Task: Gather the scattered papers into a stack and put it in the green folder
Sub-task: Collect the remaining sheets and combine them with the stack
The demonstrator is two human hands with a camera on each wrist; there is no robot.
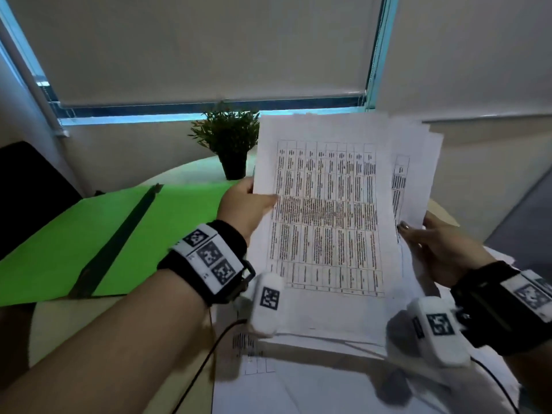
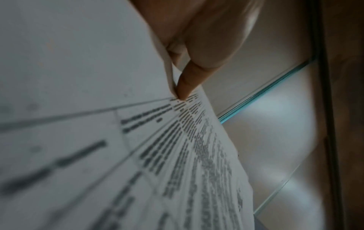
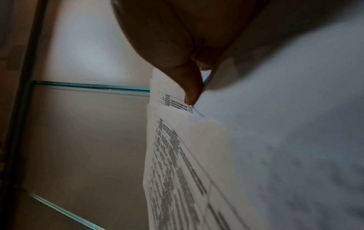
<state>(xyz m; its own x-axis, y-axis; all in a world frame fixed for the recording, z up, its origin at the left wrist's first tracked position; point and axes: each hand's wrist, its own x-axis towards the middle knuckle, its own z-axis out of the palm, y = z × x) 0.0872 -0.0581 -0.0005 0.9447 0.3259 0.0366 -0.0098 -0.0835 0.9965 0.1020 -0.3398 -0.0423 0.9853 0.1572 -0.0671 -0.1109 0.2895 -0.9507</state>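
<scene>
Now I pinch the papers point(image 1: 328, 216) upright with left hand point(image 1: 245, 204) and right hand point(image 1: 442, 249); tapping edges level should precede loading the green folder point(image 1: 89, 234).

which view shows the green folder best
The head view. The green folder lies open on the table left of the left hand, with a dark strip down its middle. The wrist views show none of it, only each hand's thumb pinching the papers against blinds and window frame.
</scene>
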